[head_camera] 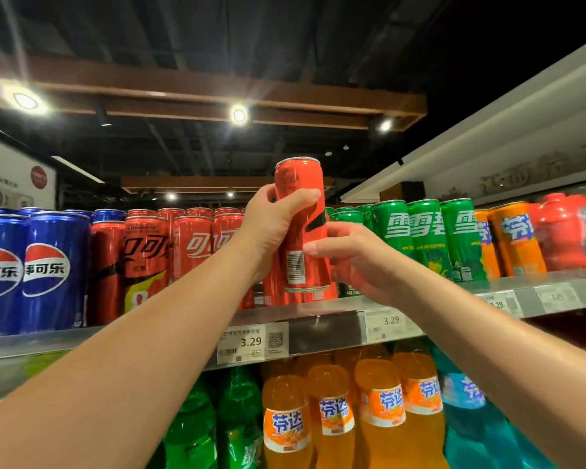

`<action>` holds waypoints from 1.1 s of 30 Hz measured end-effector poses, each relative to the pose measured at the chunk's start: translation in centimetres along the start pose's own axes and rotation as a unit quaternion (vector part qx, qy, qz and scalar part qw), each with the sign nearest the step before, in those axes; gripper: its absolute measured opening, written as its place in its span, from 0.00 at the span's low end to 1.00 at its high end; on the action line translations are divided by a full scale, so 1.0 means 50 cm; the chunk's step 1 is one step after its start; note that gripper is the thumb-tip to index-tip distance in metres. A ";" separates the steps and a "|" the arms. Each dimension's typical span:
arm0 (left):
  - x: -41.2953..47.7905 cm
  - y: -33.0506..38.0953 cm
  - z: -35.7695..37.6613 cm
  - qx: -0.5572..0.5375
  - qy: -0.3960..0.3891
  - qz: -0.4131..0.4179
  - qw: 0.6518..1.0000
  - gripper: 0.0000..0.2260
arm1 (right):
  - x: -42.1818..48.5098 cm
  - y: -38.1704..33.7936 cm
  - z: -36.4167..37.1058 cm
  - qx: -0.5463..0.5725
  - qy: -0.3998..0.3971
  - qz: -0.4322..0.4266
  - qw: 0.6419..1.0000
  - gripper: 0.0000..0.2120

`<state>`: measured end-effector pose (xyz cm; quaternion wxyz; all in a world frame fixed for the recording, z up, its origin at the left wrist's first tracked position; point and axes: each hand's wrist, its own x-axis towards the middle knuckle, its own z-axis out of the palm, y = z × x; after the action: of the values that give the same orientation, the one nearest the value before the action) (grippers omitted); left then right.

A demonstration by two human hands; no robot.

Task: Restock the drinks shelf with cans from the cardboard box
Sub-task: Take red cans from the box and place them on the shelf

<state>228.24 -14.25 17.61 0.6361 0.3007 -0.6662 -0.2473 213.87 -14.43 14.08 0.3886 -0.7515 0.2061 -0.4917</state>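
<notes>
Centre frame: my left grip (271, 228) wrapped the red can (300, 198) upright above the drinks shelf (48, 343), by its red row (192, 248), while my right grip (356, 262) pinched the can's base to steady placement.

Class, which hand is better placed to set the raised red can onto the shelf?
Probably left: the left hand wraps the red can at mid-height; the right hand holds only its lower part.

The slim red can (300, 225) was held just above the drinks shelf (329, 328), nearly upright, top leaning slightly toward 11 o'clock, barcode facing the camera; the left hand (271, 225) gripped it from 9 o'clock, the right hand (349, 258) from 4 o'clock; shelved red cans (192, 245) stood behind.
</notes>
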 end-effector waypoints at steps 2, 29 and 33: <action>-0.002 0.001 0.009 0.002 -0.012 -0.008 1.000 0.26 | 0.002 0.005 -0.002 -0.014 0.049 -0.008 0.999 0.17; -0.025 -0.073 0.040 0.140 0.032 -0.048 0.989 0.16 | 0.008 0.071 -0.045 -0.256 0.217 0.041 0.941 0.25; -0.031 -0.073 0.041 0.148 0.025 -0.040 0.988 0.13 | 0.008 0.074 -0.040 -0.297 0.224 0.033 0.928 0.30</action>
<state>226.53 -15.78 13.80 0.5907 0.4241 -0.6667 -0.1635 212.51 -17.77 11.83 0.1073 -0.6956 0.4488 -0.5506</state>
